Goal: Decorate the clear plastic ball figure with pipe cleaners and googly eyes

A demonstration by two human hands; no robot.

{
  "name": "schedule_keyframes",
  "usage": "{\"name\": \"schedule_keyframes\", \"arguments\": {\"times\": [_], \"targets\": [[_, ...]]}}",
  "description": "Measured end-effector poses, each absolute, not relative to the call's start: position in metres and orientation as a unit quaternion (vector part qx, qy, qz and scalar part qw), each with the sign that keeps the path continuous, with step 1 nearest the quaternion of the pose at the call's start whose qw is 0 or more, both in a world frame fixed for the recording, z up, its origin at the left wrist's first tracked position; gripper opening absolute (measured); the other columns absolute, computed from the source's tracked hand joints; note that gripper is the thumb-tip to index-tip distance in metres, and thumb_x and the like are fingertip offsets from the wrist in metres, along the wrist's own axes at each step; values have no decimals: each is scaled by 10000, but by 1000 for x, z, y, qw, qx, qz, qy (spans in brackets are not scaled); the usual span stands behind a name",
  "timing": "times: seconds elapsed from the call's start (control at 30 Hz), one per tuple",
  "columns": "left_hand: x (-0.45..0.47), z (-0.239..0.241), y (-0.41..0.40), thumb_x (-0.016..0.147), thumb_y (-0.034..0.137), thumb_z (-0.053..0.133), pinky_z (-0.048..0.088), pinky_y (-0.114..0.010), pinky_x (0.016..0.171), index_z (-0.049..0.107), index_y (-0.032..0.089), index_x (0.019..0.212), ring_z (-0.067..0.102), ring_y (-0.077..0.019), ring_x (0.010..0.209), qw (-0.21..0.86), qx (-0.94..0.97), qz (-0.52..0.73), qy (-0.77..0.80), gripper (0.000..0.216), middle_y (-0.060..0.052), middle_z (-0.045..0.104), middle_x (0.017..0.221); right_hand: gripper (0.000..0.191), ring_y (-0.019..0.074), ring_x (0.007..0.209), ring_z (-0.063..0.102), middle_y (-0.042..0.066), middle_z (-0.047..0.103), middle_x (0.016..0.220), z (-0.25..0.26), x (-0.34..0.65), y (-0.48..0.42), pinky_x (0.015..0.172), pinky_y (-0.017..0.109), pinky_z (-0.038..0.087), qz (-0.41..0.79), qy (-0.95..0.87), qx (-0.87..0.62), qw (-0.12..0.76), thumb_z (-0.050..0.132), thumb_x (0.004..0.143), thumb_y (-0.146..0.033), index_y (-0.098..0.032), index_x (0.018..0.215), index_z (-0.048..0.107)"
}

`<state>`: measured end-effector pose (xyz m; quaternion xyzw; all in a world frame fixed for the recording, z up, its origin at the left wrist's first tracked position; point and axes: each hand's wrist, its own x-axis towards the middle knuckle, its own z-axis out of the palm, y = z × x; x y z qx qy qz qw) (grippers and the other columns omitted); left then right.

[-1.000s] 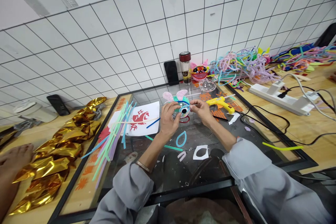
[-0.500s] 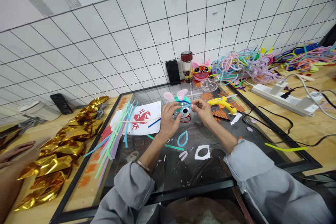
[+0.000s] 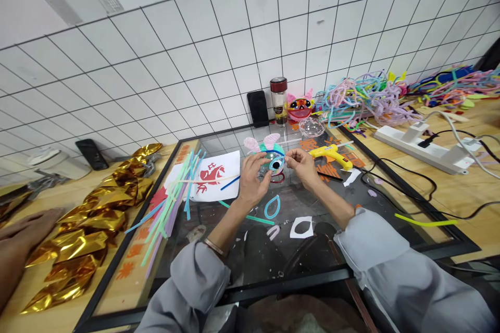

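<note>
A clear, rounded animal-head craft with pink ears, a teal band and a blue strip is held over the dark glass board. My left hand is closed around its left side, thumb near the lower rim of the eye. A black-and-white eye ringed in light blue pipe cleaner faces me. My right hand pinches the ring's right tip between thumb and fingertips. Below lies a separate drop-shaped blue pipe cleaner loop. A red curved piece shows under the craft, partly hidden.
A yellow glue gun lies right of my hands, near a power strip and cables. Pipe cleaners cross white paper at left. Behind stand a phone, jar and finished pink-eared head. Another person's hand rests beside gold foil.
My hands and the craft stay almost in place, with only tiny finger shifts. The other person's hand at far left has moved closer to the gold foil.
</note>
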<state>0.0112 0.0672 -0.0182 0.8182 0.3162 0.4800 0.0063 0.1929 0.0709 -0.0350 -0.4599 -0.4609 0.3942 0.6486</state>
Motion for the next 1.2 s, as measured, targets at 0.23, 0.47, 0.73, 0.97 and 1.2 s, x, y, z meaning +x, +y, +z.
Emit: {"name": "schedule_keyframes", "arguments": {"times": [0.23, 0.47, 0.73, 0.97, 1.2], "targets": [[12, -19, 67, 842, 196, 631, 468, -450, 984, 615, 204, 1072, 581, -256, 1142, 3, 817, 484, 312, 231, -100, 664, 1205, 273, 110, 544, 476, -37, 555, 561, -32, 193, 70, 552, 262, 393, 407, -457, -458, 645, 735, 609, -428, -216, 675, 576], [11, -18, 66, 860, 220, 605, 471, -458, 984, 602, 206, 1083, 586, -260, 1151, -13, 823, 470, 320, 223, -107, 658, 1210, 299, 110, 528, 456, -32, 560, 531, -29, 200, 66, 528, 255, 361, 440, -466, -448, 623, 765, 602, -446, -212, 652, 587], [12, -20, 66, 845, 178, 595, 457, -462, 1003, 586, 205, 1101, 563, -262, 1172, -14, 821, 479, 311, 258, -109, 642, 1234, 302, 109, 546, 467, -21, 575, 559, -15, 210, 58, 561, 266, 369, 493, -484, -422, 587, 804, 581, -423, -201, 626, 604], [12, -19, 64, 844, 168, 580, 452, -473, 1016, 581, 200, 1121, 545, -268, 1197, -7, 825, 469, 315, 279, -119, 623, 1273, 307, 114, 562, 483, -22, 573, 573, -10, 211, 53, 573, 270, 373, 523, -474, -407, 579, 821, 558, -413, -201, 626, 610], [12, -19, 63, 854, 172, 568, 452, -466, 1026, 563, 196, 1140, 553, -267, 1208, -7, 823, 478, 307, 287, -135, 620, 1275, 358, 112, 558, 483, -28, 554, 565, -1, 213, 47, 569, 269, 378, 540, -448, -391, 595, 846, 544, -461, -205, 645, 616]]}}
